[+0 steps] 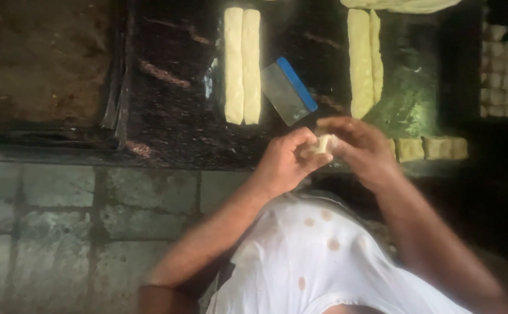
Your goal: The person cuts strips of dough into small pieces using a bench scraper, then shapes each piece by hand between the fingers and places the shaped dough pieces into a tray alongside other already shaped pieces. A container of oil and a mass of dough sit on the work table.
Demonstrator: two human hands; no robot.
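Observation:
Both of my hands meet over the front edge of a dark worktop (172,116), pinching one small pale dough piece (324,143) between them. My left hand (286,161) grips it from the left with curled fingers. Over its right side closes my right hand (361,145). Just beyond my hands lies a dough scraper (289,90) with a blue handle and a metal blade. Two long dough logs (242,64) lie side by side left of the scraper. Another pair of dough logs (363,61) lies to its right.
Cut dough pieces (431,148) sit in a row right of my right hand. More dough squares (507,70) are packed at the far right. A dark tray (44,64) lies at the left. Below the worktop are stone floor slabs (79,227) and my white garment (312,256).

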